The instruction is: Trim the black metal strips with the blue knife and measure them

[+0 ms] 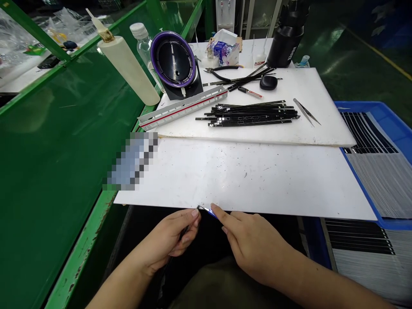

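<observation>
Near the table's front edge, my left hand (180, 231) pinches a thin black strip (198, 208), most of it hidden by the fingers and the dark background. In my right hand (251, 240) is a slim blue-handled tool (210, 212) with a pale metal tip. The index finger lies along its handle, and the tip meets or nearly meets the strip's end. What kind of tip it is cannot be made out. A pile of glossy black strips (251, 115) lies on the white foam board (273, 136), with tweezers (307, 112) to its right.
A scale ruler (183, 109), a purple-rimmed fan (174, 62), cutting pliers (222, 71) and a black bottle (286, 40) stand or lie farther back. At left runs a green partition (64, 146). Blue trays (386, 111) of strips are at right.
</observation>
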Available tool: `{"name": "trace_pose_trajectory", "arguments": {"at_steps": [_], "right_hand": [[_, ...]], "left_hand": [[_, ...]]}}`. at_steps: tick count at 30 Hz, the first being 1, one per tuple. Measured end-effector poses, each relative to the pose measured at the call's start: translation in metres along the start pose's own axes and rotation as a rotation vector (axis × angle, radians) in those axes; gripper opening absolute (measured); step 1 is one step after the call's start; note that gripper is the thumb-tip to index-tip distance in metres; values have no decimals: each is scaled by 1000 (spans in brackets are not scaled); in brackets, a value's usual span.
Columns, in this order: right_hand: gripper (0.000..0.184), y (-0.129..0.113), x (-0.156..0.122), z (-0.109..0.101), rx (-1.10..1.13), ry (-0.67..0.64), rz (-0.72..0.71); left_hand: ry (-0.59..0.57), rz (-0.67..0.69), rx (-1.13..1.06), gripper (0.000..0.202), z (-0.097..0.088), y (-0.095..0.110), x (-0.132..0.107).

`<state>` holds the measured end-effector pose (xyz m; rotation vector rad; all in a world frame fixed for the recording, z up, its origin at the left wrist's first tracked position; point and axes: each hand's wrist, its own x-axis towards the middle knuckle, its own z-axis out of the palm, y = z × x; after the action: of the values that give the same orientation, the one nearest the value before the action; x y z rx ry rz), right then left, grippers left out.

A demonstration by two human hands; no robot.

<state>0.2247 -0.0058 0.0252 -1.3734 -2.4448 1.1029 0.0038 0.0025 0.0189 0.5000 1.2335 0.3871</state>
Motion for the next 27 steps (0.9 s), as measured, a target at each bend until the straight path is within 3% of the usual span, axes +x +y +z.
{"name": "trace_pose_trajectory", "arguments": {"at_steps": [16, 27], "right_hand": [[59, 2, 3, -4, -86, -44, 0], [60, 3, 2, -7, 22, -52, -21]], "left_hand": [[10, -11, 10, 40, 1, 2, -1], [4, -28, 19, 40, 0, 3, 0]]}}
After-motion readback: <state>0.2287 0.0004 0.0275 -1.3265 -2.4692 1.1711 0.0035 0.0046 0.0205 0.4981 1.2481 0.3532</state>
